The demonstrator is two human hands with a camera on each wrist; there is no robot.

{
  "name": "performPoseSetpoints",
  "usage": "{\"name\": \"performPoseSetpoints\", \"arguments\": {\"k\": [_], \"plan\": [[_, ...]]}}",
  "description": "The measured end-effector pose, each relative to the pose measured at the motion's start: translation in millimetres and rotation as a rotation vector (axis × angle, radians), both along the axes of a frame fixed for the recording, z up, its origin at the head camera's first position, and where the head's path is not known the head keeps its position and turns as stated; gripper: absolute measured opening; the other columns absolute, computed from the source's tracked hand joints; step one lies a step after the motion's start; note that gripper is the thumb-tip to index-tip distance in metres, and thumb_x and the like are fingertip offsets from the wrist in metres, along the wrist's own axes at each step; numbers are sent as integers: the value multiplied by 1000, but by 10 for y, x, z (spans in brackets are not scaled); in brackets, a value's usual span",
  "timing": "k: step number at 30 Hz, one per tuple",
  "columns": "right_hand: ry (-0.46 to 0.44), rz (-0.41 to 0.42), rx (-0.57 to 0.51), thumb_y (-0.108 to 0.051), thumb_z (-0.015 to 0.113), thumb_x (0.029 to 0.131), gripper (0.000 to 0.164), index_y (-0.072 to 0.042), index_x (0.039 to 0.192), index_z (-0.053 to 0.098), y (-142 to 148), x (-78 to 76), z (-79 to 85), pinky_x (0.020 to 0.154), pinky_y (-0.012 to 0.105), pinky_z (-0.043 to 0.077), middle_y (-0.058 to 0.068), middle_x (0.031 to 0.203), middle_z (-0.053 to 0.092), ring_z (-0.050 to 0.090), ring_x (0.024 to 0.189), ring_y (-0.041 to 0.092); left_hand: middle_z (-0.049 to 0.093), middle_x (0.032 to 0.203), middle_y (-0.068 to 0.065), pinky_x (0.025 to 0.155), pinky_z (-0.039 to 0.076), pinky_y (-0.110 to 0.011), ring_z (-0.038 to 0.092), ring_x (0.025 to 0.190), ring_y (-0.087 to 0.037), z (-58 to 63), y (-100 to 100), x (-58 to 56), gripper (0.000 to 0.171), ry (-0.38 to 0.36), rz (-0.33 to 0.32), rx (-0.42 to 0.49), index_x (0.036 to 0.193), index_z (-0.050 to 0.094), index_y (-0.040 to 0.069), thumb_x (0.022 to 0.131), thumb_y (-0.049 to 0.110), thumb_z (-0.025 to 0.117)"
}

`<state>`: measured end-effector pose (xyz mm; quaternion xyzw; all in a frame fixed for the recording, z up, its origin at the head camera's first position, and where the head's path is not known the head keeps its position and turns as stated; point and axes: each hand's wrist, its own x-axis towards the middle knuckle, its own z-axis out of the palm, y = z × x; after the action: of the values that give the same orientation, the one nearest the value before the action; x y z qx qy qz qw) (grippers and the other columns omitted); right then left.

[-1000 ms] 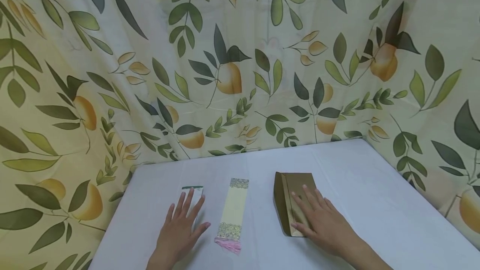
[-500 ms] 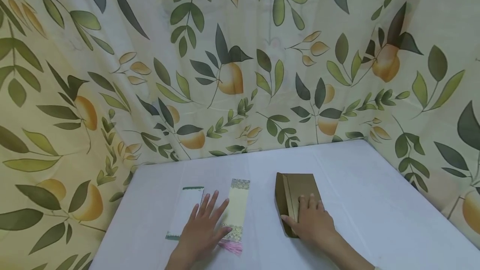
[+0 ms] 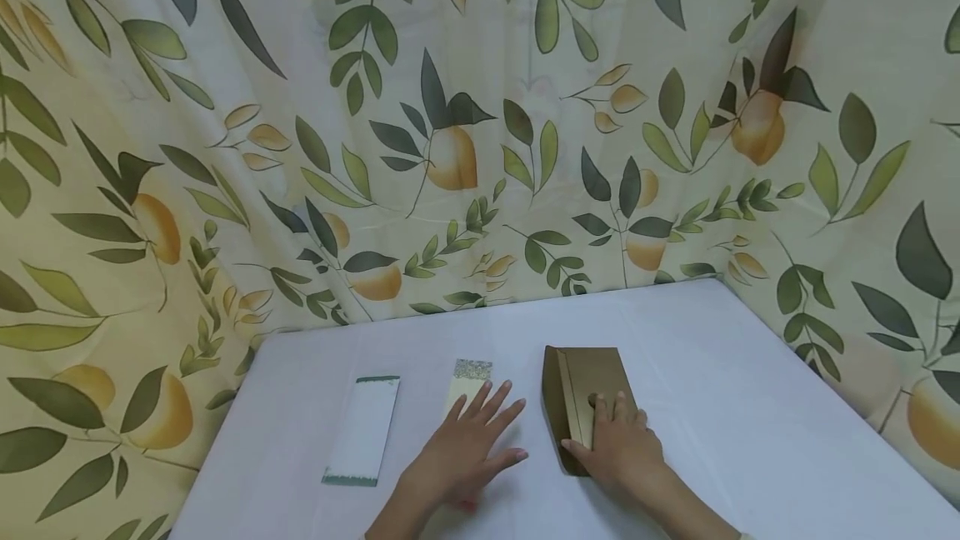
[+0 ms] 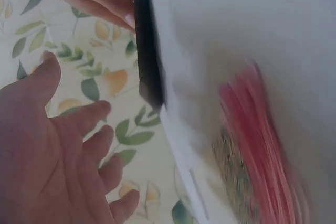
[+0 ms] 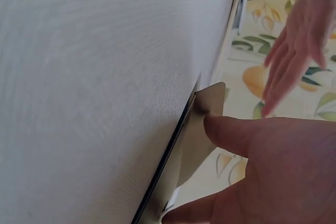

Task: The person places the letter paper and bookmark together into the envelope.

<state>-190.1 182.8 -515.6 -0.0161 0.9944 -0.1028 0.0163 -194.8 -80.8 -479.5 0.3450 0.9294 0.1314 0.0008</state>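
A flat brown case (image 3: 594, 363) with a raised flap on its left lies at the right of the white table in the head view. My right hand (image 3: 622, 440) grips it, fingers bent on its top and thumb at the flap; the right wrist view has the thumb (image 5: 228, 132) against the flap (image 5: 207, 100). My left hand (image 3: 472, 444) hovers with fingers spread over a pale yellow bookmark (image 3: 473, 369), hiding most of it. In the left wrist view that bookmark's pink tassel (image 4: 257, 145) shows beside the hand (image 4: 58, 150), which holds nothing.
A white card (image 3: 363, 430) with green ends lies left of the left hand. The white table (image 3: 697, 357) reaches back to a curtain (image 3: 480, 148) printed with leaves and fruit, which also hangs at both sides.
My left hand has moved right, from over the white card to over the yellow bookmark. On the brown case, my right hand's fingers have drawn in from spread to bent.
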Motion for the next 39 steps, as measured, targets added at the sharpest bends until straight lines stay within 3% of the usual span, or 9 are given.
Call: {"name": "performPoseSetpoints", "arguments": {"k": [6, 9, 19, 24, 28, 33, 39], "plan": [[-44, -1, 8, -65, 65, 92, 99, 17, 145, 43, -24, 62, 129, 81, 72, 51, 52, 142, 32, 39, 122, 75, 22, 170, 1, 122, 19, -50, 16, 155, -21, -51, 287, -95, 68, -109, -46, -14, 162, 37, 15, 108, 56, 41], [-45, 1, 8, -59, 67, 94, 95, 18, 144, 44, -62, 101, 224, 83, 71, 51, 54, 141, 32, 39, 123, 73, 22, 170, -2, 123, 16, -49, 15, 155, -20, -75, 384, -96, 70, -121, -54, -29, 161, 38, 11, 108, 57, 39], [-34, -8, 23, -52, 68, 96, 88, 19, 142, 45, -43, 34, 146, 78, 72, 52, 55, 138, 34, 40, 122, 73, 23, 169, -1, 123, 17, -48, 14, 155, -16, -100, 466, -80, 73, -122, -70, -67, 160, 39, 11, 107, 61, 37], [-36, -26, 44, -46, 68, 94, 86, 24, 138, 45, -113, 26, 137, 86, 76, 47, 56, 133, 39, 40, 122, 74, 26, 168, 0, 122, 19, -46, 18, 154, -14, -109, 513, -47, 77, -154, -88, -103, 159, 41, 11, 106, 66, 32], [-66, -21, 62, -37, 66, 95, 79, 29, 134, 44, -201, 59, 250, 89, 80, 41, 56, 132, 40, 40, 122, 73, 28, 168, 0, 122, 22, -46, 21, 153, -13, -127, 517, -22, 79, -181, -81, -126, 160, 40, 12, 105, 68, 30], [-67, 15, 58, -29, 67, 95, 74, 33, 128, 44, -245, 69, 279, 90, 77, 43, 57, 127, 42, 41, 120, 74, 34, 164, 1, 121, 24, -48, 24, 152, -14, -129, 517, -4, 76, -191, -75, -155, 158, 45, 15, 105, 67, 32], [16, 16, 82, -4, 65, 97, 60, 27, 140, 37, -354, 82, 301, 80, 75, 48, 53, 123, 50, 56, 101, 72, 38, 162, 3, 119, 28, -45, 27, 151, -13, -115, 569, 28, 75, -169, -93, -166, 158, 44, 14, 105, 67, 33]]}}
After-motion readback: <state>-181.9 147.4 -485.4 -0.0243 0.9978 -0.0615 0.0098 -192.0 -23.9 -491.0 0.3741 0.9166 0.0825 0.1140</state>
